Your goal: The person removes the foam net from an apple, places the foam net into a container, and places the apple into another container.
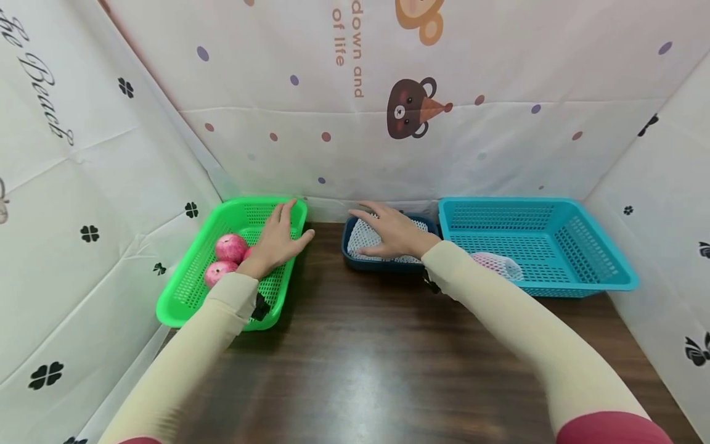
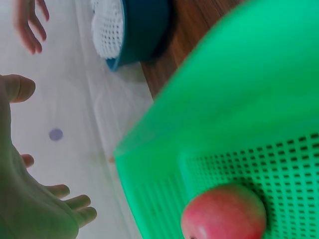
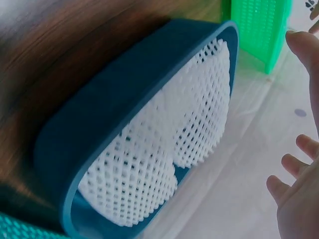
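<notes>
My left hand (image 1: 273, 243) hovers over the right side of a green basket (image 1: 191, 258), its fingers extended and holding nothing. Several pink round fruits (image 1: 231, 247) lie in that basket, one partly hidden behind the hand; a fruit (image 2: 224, 214) also shows in the left wrist view. Above a small dark blue bin (image 1: 383, 265) is my right hand (image 1: 396, 231), fingers spread, with nothing held. White foam fruit nets (image 3: 134, 174) fill the bin, as the right wrist view shows.
On the right stands a larger light blue basket (image 1: 499, 216). Inside it lies a foam net (image 1: 499, 266) with something pinkish in it, partly behind my right sleeve. The dark wooden table (image 1: 355, 357) meets printed cloth walls (image 1: 249, 154) at the back and sides.
</notes>
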Demonstrator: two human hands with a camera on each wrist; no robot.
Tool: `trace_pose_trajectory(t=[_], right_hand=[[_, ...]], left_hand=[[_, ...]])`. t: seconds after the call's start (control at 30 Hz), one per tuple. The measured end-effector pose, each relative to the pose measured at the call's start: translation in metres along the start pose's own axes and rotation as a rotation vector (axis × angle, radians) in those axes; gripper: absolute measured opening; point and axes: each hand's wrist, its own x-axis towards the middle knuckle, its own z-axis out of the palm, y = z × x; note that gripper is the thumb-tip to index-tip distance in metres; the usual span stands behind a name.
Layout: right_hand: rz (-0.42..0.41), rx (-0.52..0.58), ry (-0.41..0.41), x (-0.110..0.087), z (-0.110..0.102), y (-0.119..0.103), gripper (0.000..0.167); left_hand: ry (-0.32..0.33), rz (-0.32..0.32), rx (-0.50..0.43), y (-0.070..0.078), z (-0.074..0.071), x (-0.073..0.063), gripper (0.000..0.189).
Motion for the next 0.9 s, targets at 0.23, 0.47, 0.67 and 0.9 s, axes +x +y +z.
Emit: trace_pose_trajectory(t=[0.23, 0.47, 0.67, 0.9], right_hand=[[0.059, 0.040, -0.005, -0.015, -0.011, 0.012, 0.093], [0.115, 0.074, -0.009, -0.026, -0.019, 0.027, 0.093], [0.171, 0.058, -0.010, -0.035, -0.026, 0.038, 0.092], [0.226, 0.061, -0.014, -0.043, -0.034, 0.049, 0.092]], left_hand=[[-0.035, -0.005, -0.020, 0.021, 0.010, 0.005, 0.087], [-0.056, -0.003, -0.033, 0.034, 0.025, 0.009, 0.087], [-0.060, 0.029, -0.041, 0.050, 0.036, 0.011, 0.086], [-0.065, 0.077, -0.076, 0.065, 0.048, 0.010, 0.086]])
